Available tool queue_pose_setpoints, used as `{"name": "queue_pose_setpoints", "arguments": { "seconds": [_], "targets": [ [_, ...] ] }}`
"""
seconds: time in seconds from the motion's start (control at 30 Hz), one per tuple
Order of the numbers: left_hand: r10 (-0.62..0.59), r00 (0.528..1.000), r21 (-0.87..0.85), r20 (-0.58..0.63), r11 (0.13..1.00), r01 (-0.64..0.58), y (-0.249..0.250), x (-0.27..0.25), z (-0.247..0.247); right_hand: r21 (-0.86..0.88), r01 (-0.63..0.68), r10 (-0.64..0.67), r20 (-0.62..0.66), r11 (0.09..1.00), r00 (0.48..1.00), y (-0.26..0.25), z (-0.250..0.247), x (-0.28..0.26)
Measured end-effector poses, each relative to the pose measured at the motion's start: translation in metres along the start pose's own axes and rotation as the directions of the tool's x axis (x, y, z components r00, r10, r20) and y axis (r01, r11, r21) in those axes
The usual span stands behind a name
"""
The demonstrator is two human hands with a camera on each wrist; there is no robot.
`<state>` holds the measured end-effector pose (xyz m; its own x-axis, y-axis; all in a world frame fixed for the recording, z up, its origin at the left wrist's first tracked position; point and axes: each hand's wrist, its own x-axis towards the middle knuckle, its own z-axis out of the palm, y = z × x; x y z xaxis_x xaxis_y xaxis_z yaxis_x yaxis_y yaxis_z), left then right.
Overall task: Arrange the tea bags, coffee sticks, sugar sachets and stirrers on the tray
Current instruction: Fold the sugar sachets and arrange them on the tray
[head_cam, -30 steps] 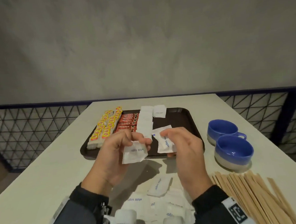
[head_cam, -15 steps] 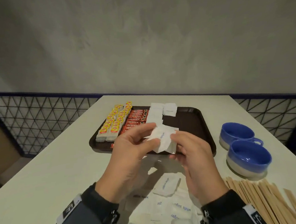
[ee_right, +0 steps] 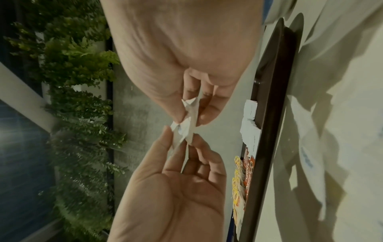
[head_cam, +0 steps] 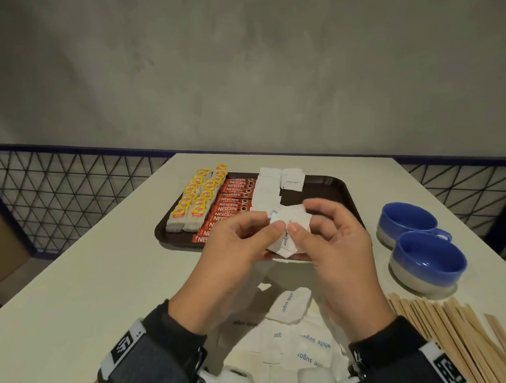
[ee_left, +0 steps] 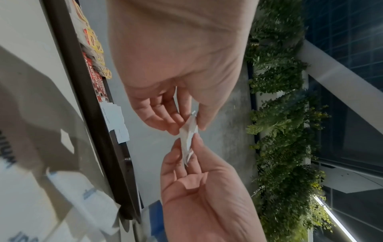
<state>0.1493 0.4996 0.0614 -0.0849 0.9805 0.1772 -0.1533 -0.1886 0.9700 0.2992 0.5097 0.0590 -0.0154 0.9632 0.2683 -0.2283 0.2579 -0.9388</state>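
Observation:
Both hands hold a small stack of white sugar sachets [head_cam: 287, 233] just above the near edge of the dark brown tray [head_cam: 343, 185]. My left hand [head_cam: 273, 228] pinches the stack's left side, and my right hand [head_cam: 298, 227] pinches its right side. The left wrist view shows the sachets [ee_left: 188, 135] edge-on between thumbs and fingers, as does the right wrist view of the sachets [ee_right: 186, 127]. On the tray lie yellow-tagged tea bags [head_cam: 196, 203], red coffee sticks [head_cam: 232, 204] and a column of sugar sachets [head_cam: 268, 187]. Wooden stirrers [head_cam: 450, 333] lie on the table at the right.
Several loose sugar sachets [head_cam: 293, 337] are piled on the white table between my wrists. Two blue cups [head_cam: 407, 220] [head_cam: 427, 257] stand right of the tray. The tray's right half is bare. A mesh railing [head_cam: 68, 196] runs behind the table.
One second ago each hand held its own sachet, apart. The hands have come together and the sachets are now stacked between both hands.

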Motion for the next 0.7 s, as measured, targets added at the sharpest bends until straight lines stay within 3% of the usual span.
{"name": "queue_pose_setpoints", "arguments": {
  "seconds": [0.17, 0.33, 0.5, 0.7],
  "targets": [
    [0.04, 0.999, -0.052, -0.029, 0.998, -0.042, -0.003, -0.0013, 0.0014, 0.013, -0.017, 0.018, -0.039, 1.0, 0.999, -0.0017, 0.0012, 0.0007],
    [0.056, 0.995, -0.122, -0.084, 0.99, -0.066, -0.0028, -0.0006, -0.0002, -0.001, -0.07, 0.07, 0.131, 0.998, 0.989, 0.0019, 0.0076, -0.0045],
    [0.014, 0.998, -0.152, -0.067, 0.988, -0.024, -0.0025, -0.0008, 0.0004, -0.001, -0.066, 0.066, 0.087, 0.998, 0.994, 0.0057, 0.0049, -0.0022],
    [-0.022, 0.999, -0.128, -0.038, 0.992, 0.017, -0.005, -0.0005, 0.0015, 0.137, -0.094, 0.1, -0.041, 0.986, 0.994, 0.0065, 0.0019, 0.0028]
  ]
}}
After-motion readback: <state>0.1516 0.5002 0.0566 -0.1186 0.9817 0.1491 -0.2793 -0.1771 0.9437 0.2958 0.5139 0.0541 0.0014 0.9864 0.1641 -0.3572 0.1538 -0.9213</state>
